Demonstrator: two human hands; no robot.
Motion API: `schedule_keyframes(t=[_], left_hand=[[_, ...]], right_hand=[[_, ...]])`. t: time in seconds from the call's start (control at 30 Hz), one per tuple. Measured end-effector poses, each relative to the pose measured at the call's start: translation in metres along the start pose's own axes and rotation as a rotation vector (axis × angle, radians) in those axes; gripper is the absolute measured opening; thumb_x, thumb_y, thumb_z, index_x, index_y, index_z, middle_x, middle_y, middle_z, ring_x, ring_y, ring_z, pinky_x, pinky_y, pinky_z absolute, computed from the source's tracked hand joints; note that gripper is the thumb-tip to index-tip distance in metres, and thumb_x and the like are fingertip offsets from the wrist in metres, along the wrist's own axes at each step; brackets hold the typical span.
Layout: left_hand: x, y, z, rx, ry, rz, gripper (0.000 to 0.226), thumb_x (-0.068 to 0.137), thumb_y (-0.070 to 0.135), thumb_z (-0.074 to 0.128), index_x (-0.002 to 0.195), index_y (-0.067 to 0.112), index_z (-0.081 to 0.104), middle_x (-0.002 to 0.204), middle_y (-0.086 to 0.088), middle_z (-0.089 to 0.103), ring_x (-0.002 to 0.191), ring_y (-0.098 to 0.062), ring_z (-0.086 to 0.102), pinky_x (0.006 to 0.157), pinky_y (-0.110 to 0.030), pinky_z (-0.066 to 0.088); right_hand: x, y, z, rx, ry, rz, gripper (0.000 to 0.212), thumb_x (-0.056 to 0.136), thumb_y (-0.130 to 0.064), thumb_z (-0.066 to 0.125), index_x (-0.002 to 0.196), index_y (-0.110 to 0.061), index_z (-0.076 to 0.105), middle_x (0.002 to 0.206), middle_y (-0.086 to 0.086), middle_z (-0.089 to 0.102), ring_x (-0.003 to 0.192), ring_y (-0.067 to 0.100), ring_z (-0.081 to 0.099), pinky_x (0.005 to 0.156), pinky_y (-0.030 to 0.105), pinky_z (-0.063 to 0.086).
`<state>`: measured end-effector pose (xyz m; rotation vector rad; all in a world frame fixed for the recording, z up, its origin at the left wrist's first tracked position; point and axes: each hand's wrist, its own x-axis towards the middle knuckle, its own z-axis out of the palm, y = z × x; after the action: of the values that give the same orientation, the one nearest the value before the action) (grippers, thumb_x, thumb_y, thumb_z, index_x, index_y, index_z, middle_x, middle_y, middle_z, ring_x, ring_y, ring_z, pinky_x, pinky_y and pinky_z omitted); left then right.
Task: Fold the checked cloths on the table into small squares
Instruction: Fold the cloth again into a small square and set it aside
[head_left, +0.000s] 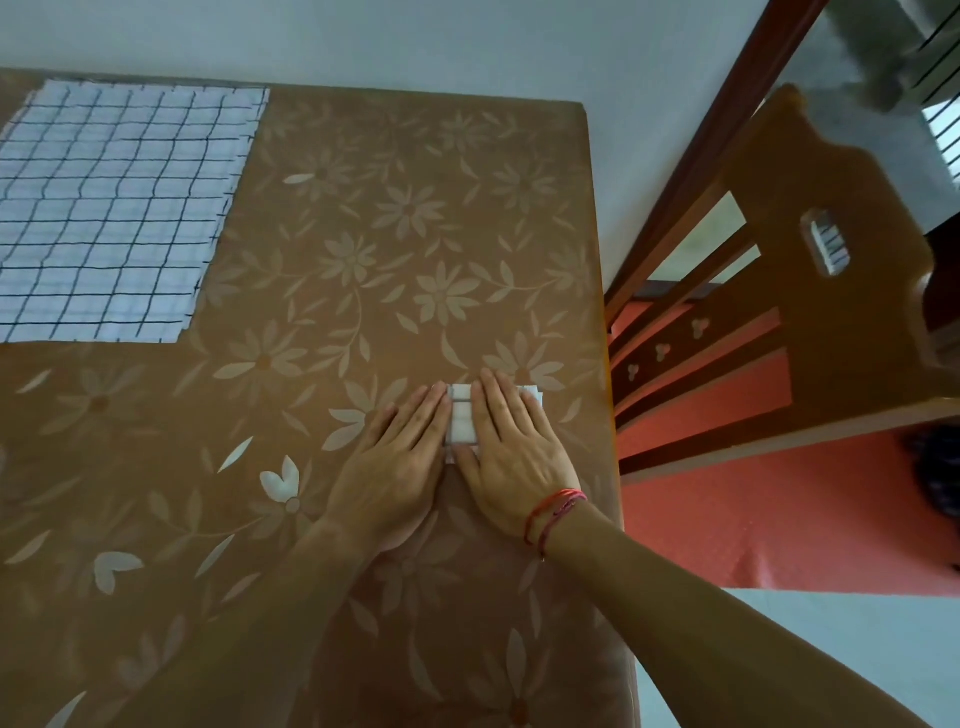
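we press both hands flat on the folded cloth (461, 415), a small white packet near the right edge of the table (363, 156). our left hand (397, 457) and right hand (511, 452) lie side by side, fingers straight, with a strip of the packet showing between them. another checked cloth (114, 208) lies spread open at the far left, well apart, not yet folded. the risk we see: when we lift our palms the layers may spring open, since the packet looks thick. it sits close to the table's right edge too, so a careless sweep could push it off toward the chair (779, 312).
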<state>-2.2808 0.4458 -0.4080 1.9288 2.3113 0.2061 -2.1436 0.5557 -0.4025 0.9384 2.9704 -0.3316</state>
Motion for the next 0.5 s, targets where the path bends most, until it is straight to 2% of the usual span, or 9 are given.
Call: schedule_keyframes(t=[0.1, 0.23, 0.3, 0.4, 0.47, 0.5], left_hand=[[0.000, -0.001, -0.002, -0.006, -0.015, -0.019, 0.053, 0.104, 0.029, 0.017, 0.153, 0.009, 0.022, 0.162, -0.003, 0.016, 0.150, -0.014, 0.009, 0.120, -0.040, 0.019], [0.001, 0.003, -0.004, -0.021, -0.023, -0.050, 0.052, 0.104, 0.025, 0.026, 0.153, 0.008, 0.025, 0.161, -0.004, 0.019, 0.149, -0.016, 0.013, 0.119, -0.041, 0.022], [0.003, 0.005, -0.008, -0.065, -0.047, -0.051, 0.053, 0.104, 0.026, 0.022, 0.154, 0.010, 0.019, 0.162, -0.001, 0.012, 0.149, -0.013, 0.006, 0.121, -0.038, 0.016], [0.008, 0.008, -0.019, -0.328, -0.062, -0.122, 0.050, 0.105, 0.019, 0.024, 0.154, 0.013, 0.017, 0.161, 0.005, 0.006, 0.148, -0.005, 0.001, 0.121, -0.028, 0.006], [0.013, 0.011, -0.029, -0.575, 0.004, -0.297, 0.047, 0.104, 0.014, 0.033, 0.152, 0.015, 0.029, 0.157, 0.012, 0.020, 0.145, -0.002, 0.012, 0.116, -0.019, 0.010], [0.016, 0.013, -0.033, -0.705, 0.062, -0.388, 0.044, 0.104, 0.012, 0.034, 0.147, 0.017, 0.039, 0.151, 0.016, 0.032, 0.142, -0.002, 0.022, 0.113, -0.015, 0.015]], right_hand=[[-0.010, 0.022, -0.008, -0.052, -0.047, 0.028, 0.068, 0.100, -0.047, 0.016, 0.154, -0.007, 0.007, 0.162, 0.008, 0.006, 0.149, 0.020, 0.002, 0.121, 0.039, 0.001], [-0.021, 0.041, -0.015, -0.092, -0.059, 0.054, 0.069, 0.100, -0.048, 0.017, 0.154, -0.007, 0.009, 0.161, 0.009, 0.008, 0.149, 0.021, 0.004, 0.121, 0.041, 0.007], [-0.020, 0.038, -0.016, -0.083, -0.081, 0.058, 0.069, 0.100, -0.047, 0.016, 0.154, -0.006, 0.007, 0.162, 0.010, 0.006, 0.149, 0.022, 0.001, 0.122, 0.041, 0.005], [-0.018, 0.037, -0.022, -0.006, -0.122, 0.063, 0.067, 0.101, -0.045, 0.021, 0.154, -0.008, 0.003, 0.162, 0.008, -0.001, 0.149, 0.020, -0.005, 0.121, 0.039, -0.001], [-0.015, 0.037, -0.030, 0.163, -0.114, 0.075, 0.066, 0.101, -0.040, 0.031, 0.154, -0.009, 0.008, 0.162, 0.007, 0.003, 0.149, 0.019, -0.003, 0.122, 0.037, 0.002], [-0.015, 0.036, -0.035, 0.285, -0.055, 0.098, 0.063, 0.099, -0.036, 0.038, 0.152, -0.009, 0.017, 0.160, 0.006, 0.013, 0.149, 0.020, 0.005, 0.122, 0.036, 0.009]])
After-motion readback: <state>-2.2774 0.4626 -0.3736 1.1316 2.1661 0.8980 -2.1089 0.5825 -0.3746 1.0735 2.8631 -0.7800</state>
